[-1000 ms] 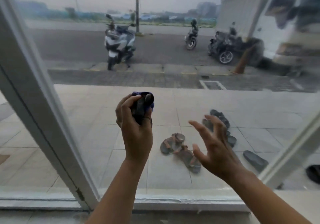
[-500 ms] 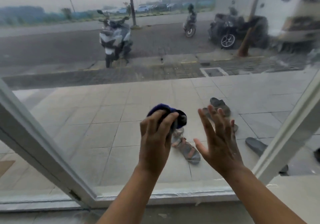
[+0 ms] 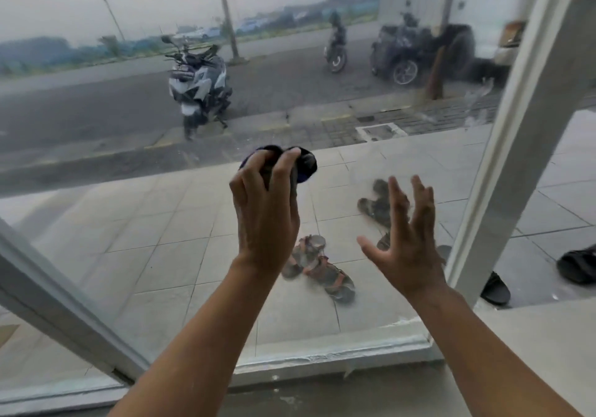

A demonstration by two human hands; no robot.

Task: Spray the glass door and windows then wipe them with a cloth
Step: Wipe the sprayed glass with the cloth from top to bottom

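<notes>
In front of you, right past your hands, is the big window glass (image 3: 106, 132). Your left hand (image 3: 264, 219) is up near the middle of the pane. Its fingers are curled tight around a dark blue cloth (image 3: 306, 165), bunched into a ball that sticks out past your fingertips. I cannot tell if the ball is touching the glass or just close to it.

Your right hand (image 3: 407, 249) is lower and to the right. It holds nothing, its fingers are spread, and its palm is turned toward the left hand. No spray bottle shows.

The white frame post (image 3: 522, 158) stands just to the right of your right hand. The bottom frame (image 3: 322, 357) lies below both wrists. Wet-looking smears (image 3: 477, 107) sit high up by the post, up and to the right of the cloth.

I think you are at the wiping part. The left hand has the cloth, so it should do the rubbing. It would need to reach up and to the right to get those smears.
</notes>
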